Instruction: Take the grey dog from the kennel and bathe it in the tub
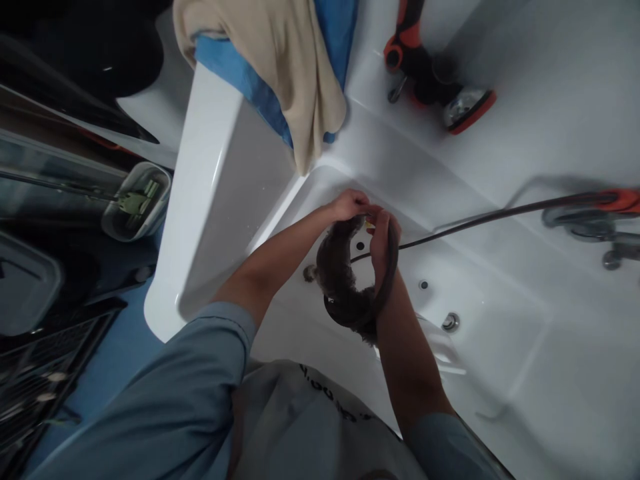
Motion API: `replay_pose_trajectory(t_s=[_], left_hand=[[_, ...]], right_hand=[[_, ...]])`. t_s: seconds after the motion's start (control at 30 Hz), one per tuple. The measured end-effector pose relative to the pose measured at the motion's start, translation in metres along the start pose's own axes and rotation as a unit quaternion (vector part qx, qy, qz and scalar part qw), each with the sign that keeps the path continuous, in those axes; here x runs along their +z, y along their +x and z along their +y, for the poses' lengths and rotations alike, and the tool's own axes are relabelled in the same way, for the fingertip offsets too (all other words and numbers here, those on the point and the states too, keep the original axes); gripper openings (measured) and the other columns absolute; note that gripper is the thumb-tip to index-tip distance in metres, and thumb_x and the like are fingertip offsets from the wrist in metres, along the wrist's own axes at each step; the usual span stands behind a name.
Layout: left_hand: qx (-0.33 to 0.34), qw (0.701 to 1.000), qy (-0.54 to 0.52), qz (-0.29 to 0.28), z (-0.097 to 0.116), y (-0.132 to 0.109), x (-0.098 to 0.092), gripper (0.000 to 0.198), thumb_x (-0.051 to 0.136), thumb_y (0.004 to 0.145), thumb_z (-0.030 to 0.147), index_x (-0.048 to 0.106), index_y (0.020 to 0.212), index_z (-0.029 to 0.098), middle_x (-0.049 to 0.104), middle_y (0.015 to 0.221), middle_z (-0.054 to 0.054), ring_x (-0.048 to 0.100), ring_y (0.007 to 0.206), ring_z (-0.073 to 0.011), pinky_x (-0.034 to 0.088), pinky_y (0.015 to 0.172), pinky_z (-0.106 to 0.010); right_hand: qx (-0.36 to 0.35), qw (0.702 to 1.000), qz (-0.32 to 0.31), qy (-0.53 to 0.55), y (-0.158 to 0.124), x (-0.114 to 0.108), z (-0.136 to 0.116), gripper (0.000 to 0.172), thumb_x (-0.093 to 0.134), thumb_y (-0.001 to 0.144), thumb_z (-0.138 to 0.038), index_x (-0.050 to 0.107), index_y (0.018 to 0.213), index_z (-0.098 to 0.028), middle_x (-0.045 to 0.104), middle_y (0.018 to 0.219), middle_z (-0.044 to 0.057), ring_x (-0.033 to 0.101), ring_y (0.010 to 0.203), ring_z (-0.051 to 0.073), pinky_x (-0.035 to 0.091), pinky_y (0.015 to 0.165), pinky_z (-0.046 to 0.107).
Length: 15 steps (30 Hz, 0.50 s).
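Animal (336, 263) (dark-furred) beside left hand (350, 205)

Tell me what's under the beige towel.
A blue cloth shows past the edges of the beige towel, draped over the rim of the white tub. The towel covers the cloth's middle, so anything else beneath it can't be seen.
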<state>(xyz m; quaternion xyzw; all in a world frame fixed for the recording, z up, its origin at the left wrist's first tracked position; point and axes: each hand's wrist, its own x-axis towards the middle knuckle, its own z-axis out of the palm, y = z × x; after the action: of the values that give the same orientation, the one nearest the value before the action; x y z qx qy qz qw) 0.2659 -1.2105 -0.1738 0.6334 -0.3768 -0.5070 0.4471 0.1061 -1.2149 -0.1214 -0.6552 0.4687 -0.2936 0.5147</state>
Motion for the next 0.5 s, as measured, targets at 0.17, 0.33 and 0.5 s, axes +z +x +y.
replay_pose_trajectory(t_s=[0.17,0.33,0.5], left_hand=[[-0.027,0.999,0.002,0.043,0.002,0.000,-0.003,0.032,0.083,0.088,0.030,0.063,0.067,0.016,0.057,0.067,0.003,0.054,0.072,-0.0126,0.046,0.073,-0.026],[-0.025,0.999,0.015,0.026,-0.006,0.007,-0.008,0.024,0.071,0.091,0.021,0.066,0.069,0.016,0.061,0.071,0.001,0.060,0.079,-0.0148,0.052,0.084,-0.028],[-0.011,0.999,0.012,-0.048,-0.016,0.013,-0.012,0.021,0.076,0.082,0.015,0.063,0.066,0.016,0.060,0.070,0.002,0.058,0.076,-0.0142,0.051,0.082,-0.029]], right_hand=[[0.002,1.000,-0.005,-0.014,-0.001,-0.002,0.002,0.059,0.046,0.110,-0.069,0.078,0.106,-0.019,0.079,0.101,0.008,0.072,0.094,0.021,0.059,0.084,0.035],[0.011,1.000,-0.001,-0.001,0.000,0.000,0.004,0.065,0.049,0.106,-0.077,0.079,0.109,-0.019,0.079,0.101,0.008,0.073,0.093,0.022,0.059,0.082,0.035],[0.042,0.999,-0.012,0.018,0.000,0.003,0.012,0.066,0.053,0.103,-0.079,0.080,0.111,-0.019,0.076,0.096,0.007,0.072,0.089,0.021,0.055,0.072,0.031]])
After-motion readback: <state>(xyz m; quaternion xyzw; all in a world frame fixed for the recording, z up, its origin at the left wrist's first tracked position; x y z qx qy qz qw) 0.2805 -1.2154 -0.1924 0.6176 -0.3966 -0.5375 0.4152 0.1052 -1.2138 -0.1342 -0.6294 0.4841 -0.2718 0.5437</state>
